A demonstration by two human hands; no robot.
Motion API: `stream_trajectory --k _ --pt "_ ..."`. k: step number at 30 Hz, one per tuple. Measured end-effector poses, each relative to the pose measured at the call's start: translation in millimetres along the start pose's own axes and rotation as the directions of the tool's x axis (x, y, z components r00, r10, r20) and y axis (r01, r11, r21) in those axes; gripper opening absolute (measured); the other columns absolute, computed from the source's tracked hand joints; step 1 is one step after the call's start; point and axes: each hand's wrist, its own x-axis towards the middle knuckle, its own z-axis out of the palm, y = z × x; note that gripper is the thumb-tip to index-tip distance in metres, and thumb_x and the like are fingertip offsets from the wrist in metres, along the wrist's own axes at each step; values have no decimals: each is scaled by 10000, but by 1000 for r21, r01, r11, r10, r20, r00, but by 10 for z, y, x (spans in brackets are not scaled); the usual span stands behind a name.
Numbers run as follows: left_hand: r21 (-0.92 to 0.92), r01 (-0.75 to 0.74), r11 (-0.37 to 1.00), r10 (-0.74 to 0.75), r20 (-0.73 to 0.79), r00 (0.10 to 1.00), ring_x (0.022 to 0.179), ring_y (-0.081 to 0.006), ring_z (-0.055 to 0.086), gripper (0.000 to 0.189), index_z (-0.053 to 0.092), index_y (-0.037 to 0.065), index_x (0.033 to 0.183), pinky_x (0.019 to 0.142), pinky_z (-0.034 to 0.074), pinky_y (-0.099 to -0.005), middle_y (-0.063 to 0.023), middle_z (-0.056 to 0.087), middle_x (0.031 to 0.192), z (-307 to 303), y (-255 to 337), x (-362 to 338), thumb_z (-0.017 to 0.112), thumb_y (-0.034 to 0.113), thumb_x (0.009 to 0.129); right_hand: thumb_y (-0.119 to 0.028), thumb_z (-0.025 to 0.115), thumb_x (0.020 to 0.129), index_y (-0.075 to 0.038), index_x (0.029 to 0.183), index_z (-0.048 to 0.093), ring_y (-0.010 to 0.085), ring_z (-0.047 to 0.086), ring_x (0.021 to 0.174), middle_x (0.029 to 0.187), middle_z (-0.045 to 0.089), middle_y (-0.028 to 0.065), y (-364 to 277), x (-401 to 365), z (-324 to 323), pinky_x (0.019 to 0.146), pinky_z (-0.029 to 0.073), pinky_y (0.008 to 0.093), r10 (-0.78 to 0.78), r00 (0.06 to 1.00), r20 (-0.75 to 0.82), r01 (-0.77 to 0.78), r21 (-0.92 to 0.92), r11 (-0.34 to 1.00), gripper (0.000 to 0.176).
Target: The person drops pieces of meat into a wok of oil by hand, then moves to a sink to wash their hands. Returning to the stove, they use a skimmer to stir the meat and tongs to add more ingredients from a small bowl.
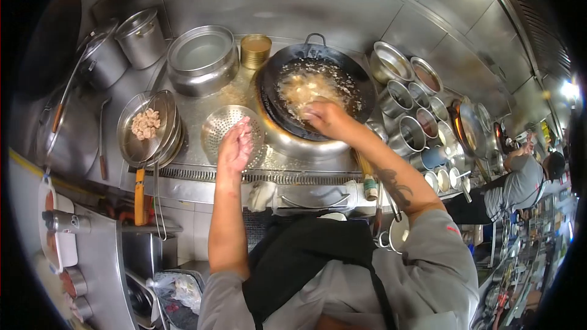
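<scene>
My right hand (pixel 327 117) reaches over the near edge of a black wok (pixel 361 79), fingers drawn together and pointing down. In the wok, pale pieces of food (pixel 302 88) fry in bubbling oil. My left hand (pixel 235 146) is raised with curled fingers, overlapping a round perforated skimmer (pixel 214 123) on the steel stove top. Pinkish, wet-looking matter coats its fingers; I cannot tell what either hand holds. Left of it, a wire strainer (pixel 126 123) with an orange handle holds small browned meat pieces (pixel 145 124), on top of stacked bowls.
A wide steel pot of liquid (pixel 202 76) and a gold tin can (pixel 255 55) stand behind the skimmer. Several steel containers (pixel 406 137) crowd the right side. A drain grate (pixel 281 178) runs along the front. A person (pixel 520 177) works farther right, near another wok (pixel 471 125).
</scene>
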Motion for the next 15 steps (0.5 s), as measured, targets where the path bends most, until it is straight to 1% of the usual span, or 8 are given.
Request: stream_trajectory --k 1,3,5,8,9,10,14,15 --pt "45 15 999 -6 -189 982 465 -49 380 151 551 68 965 371 289 -193 43 450 625 195 22 -58 496 206 935 -30 592 802 7 949 622 314 588 775 849 600 169 292 -127 -89 711 489 362 -21 999 42 26 -126 992 155" --pt "14 28 1000 -25 -177 984 450 -49 354 200 513 118 817 350 270 -188 44 419 596 177 -4 -89 491 271 943 -24 581 768 14 950 618 358 588 814 853 598 201 788 -397 -257 744 487 387 269 949 162 -199 -354 914 190" --pt "94 6 996 17 -240 971 401 -62 295 348 406 180 662 329 229 -198 47 363 527 177 -60 -102 472 366 950 -18 558 741 26 966 612 396 585 862 897 600 241 1246 -649 -469 779 479 412 239 956 172 -172 -335 926 235" --pt "160 -11 987 74 -393 916 383 -75 275 343 397 186 658 316 212 -221 45 354 517 287 -123 -160 487 358 940 2 528 746 44 1043 597 409 578 937 1000 595 266 1375 -644 -809 828 472 412 340 919 -199 -392 -399 829 307" --pt "162 -23 987 80 -358 930 401 -76 281 337 391 184 660 341 216 -226 49 345 523 270 -146 -164 484 350 939 6 541 743 72 1058 585 417 567 935 983 578 283 1162 -541 -968 830 464 422 108 964 -243 -197 -379 904 325" --pt "164 -34 986 87 -325 942 418 -76 286 332 384 183 663 366 220 -232 53 335 530 219 -173 -148 481 342 937 18 532 749 68 1064 578 410 562 939 982 575 272 917 -415 -1090 831 458 419 -5 963 -271 -112 -412 904 322" --pt "105 -117 988 142 -274 951 522 -111 444 222 498 133 754 486 395 -251 18 462 626 232 -271 -103 477 279 920 15 538 797 22 1103 566 362 556 819 894 555 200 -158 -31 -1179 745 454 385 -43 965 -258 14 -112 994 307" --pt "173 -130 976 172 -256 951 617 -150 516 198 533 85 855 590 454 -281 -20 521 712 344 -297 -160 473 263 917 21 543 805 1 1117 568 317 572 826 944 568 181 -221 17 -1040 742 465 356 -103 976 -190 76 -143 987 313"
